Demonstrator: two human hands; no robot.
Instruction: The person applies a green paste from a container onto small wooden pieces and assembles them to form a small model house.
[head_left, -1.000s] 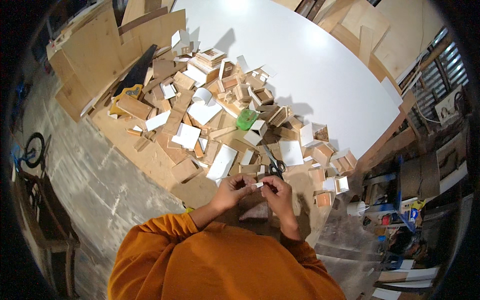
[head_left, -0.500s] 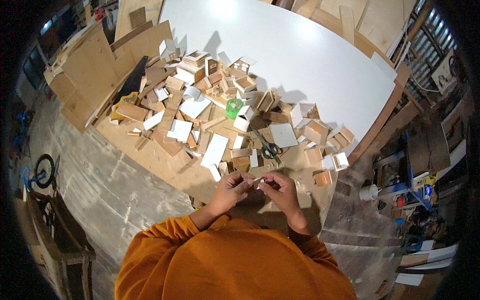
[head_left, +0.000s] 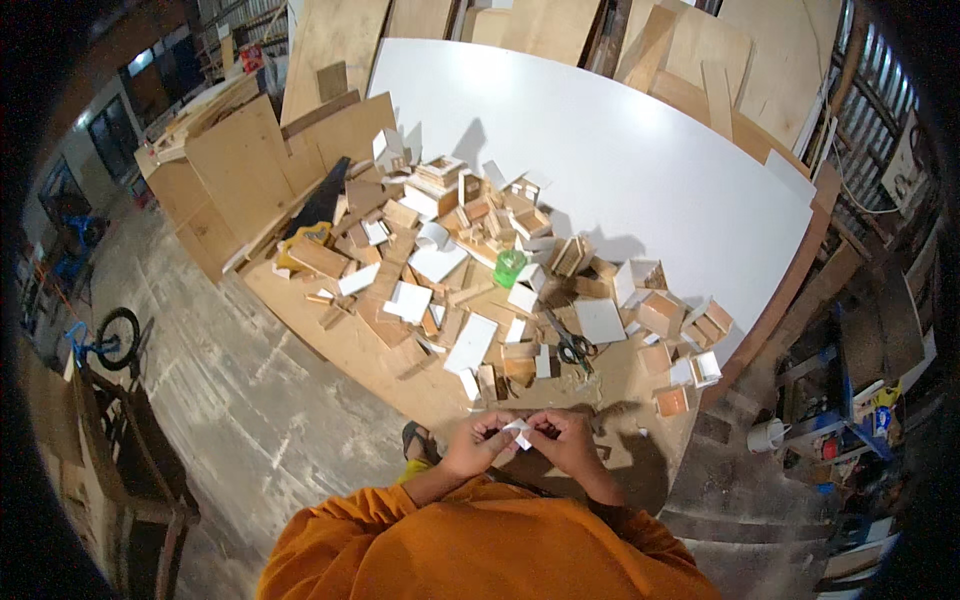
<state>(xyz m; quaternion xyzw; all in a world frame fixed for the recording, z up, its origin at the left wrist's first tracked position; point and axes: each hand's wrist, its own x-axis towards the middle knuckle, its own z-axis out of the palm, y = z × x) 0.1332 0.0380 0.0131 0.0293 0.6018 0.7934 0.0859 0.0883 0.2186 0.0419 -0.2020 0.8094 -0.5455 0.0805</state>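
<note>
Close to my body, at the near edge of the wooden board, my left hand (head_left: pixel 476 445) and my right hand (head_left: pixel 562 440) meet. Between their fingertips they pinch a small white piece (head_left: pixel 519 431), which looks folded or angled; its material is too small to tell. Both hands are closed on it, thumbs toward each other. Just beyond them lie scissors with dark handles (head_left: pixel 574 349) and a white rectangular panel (head_left: pixel 471 343). Farther off, a green container (head_left: pixel 509 267) stands among small wooden and white box-like pieces (head_left: pixel 660 313).
A handsaw with a yellow handle (head_left: pixel 303 240) lies left of the heap. A white roll (head_left: pixel 432 236) sits among the offcuts. Behind rises a large white sheet (head_left: pixel 640 170). Plywood panels (head_left: pixel 235 160) stand at the left, and a white bucket (head_left: pixel 766 435) is on the right.
My view has shifted, so the board and heap appear lower and farther right. The white piece between my fingers shows more of its face and looks angled. Both hands still hold it.
</note>
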